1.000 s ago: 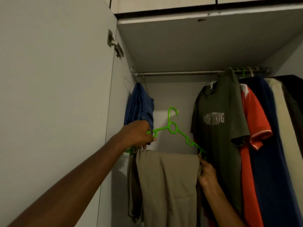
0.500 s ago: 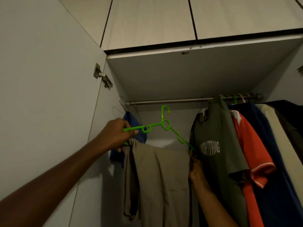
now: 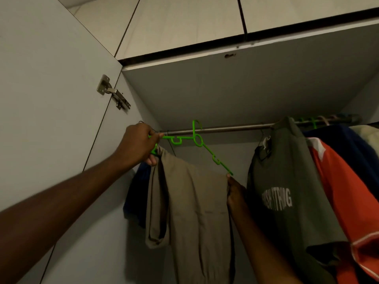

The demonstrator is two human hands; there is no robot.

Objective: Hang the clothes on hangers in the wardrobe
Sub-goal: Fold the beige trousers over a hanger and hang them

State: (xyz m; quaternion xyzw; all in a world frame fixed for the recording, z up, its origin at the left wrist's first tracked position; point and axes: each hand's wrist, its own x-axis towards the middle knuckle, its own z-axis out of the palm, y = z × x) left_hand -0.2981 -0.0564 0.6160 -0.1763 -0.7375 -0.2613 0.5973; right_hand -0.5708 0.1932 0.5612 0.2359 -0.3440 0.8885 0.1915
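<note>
A bright green plastic hanger (image 3: 198,140) carries folded khaki trousers (image 3: 196,218) over its bottom bar. Its hook is up at the metal rail (image 3: 225,128); whether it is hooked over the rail I cannot tell. My left hand (image 3: 137,144) grips the hanger's left end. My right hand (image 3: 235,191) holds the hanger's right end where the trousers' edge meets it. The hanger tilts down to the right.
An olive printed T-shirt (image 3: 287,191), an orange shirt (image 3: 348,191) and darker garments hang on the rail at the right. A blue garment (image 3: 136,193) hangs behind the trousers at the left. The open wardrobe door (image 3: 51,119) with its hinge (image 3: 112,92) stands left.
Both hands have raised the hanger with the trousers from below the rail up to it. My view has tilted upward.
</note>
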